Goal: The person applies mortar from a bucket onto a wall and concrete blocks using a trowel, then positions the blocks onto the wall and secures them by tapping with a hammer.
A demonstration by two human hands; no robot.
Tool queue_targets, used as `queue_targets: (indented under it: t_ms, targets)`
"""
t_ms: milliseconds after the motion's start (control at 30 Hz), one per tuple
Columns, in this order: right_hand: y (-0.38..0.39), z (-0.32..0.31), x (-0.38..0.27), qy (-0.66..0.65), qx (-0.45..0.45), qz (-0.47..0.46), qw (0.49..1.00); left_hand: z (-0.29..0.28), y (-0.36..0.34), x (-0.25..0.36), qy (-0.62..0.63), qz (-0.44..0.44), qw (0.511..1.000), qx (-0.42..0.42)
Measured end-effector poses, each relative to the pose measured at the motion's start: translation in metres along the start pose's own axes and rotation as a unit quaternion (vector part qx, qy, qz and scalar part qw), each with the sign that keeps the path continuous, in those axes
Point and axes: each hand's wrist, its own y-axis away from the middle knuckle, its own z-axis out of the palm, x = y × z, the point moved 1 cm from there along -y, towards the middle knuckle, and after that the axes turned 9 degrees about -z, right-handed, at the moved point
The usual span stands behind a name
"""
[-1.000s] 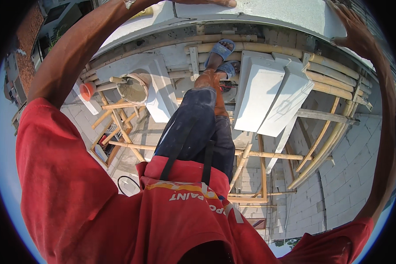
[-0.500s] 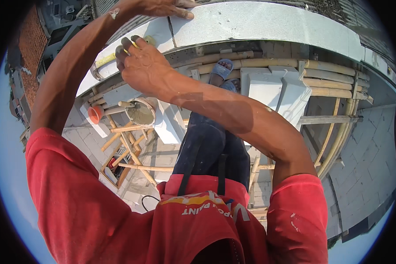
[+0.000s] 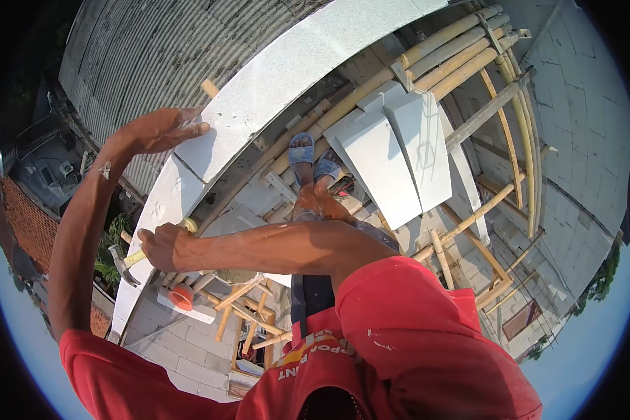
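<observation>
Head view: right hand (image 3: 162, 248) has dropped, gripping hammer (image 3: 127, 263); left hand (image 3: 162, 130) stays on block (image 3: 210, 143).

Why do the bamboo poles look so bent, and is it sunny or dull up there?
Head view: the fisheye lens bows the bamboo poles near the rim, and the corners go black. Hard sunlight glares off the white block wall. The left hand on a block and the right hand gripping the hammer look sharp.

Building site, high up: bamboo scaffolding (image 3: 427, 59), light block walls (image 3: 574, 105), stacked white blocks (image 3: 399, 154), rooftops below.
</observation>
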Motion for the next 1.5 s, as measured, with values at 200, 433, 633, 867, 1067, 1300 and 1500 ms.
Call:
queue_targets:
  t_ms: [200, 433, 633, 867, 1067, 1300, 1500]
  targets:
    - [0.177, -0.122, -0.043, -0.193, 0.007, 0.097, 0.976, -0.028, -0.045, 0.046, 0.079, 0.037, 0.989, 0.122]
    - [0.413, -0.292, 0.029, -0.391, 0.539, 0.487, 0.565, -0.013, -0.101, 0.128, 0.169, 0.017, 0.945, 0.278]
    - [0.502, -0.465, 0.198, -0.331, 0.768, 0.251, 0.488, -0.009, -0.088, 0.149, 0.247, -0.043, 0.931, 0.265]
    - [0.368, -0.461, 0.244, -0.309, 0.566, 0.381, 0.662, -0.01, -0.091, 0.129, 0.23, -0.046, 0.923, 0.305]
    - [0.414, -0.494, 0.252, -0.305, 0.582, 0.375, 0.654, -0.009, -0.095, 0.139, 0.232, -0.053, 0.929, 0.284]
    - [0.385, -0.472, 0.247, -0.305, 0.546, 0.362, 0.691, -0.01, -0.087, 0.133, 0.247, -0.05, 0.926, 0.28]
    - [0.403, -0.398, 0.22, -0.373, 0.751, 0.245, 0.486, -0.012, -0.089, 0.146, 0.225, -0.045, 0.93, 0.286]
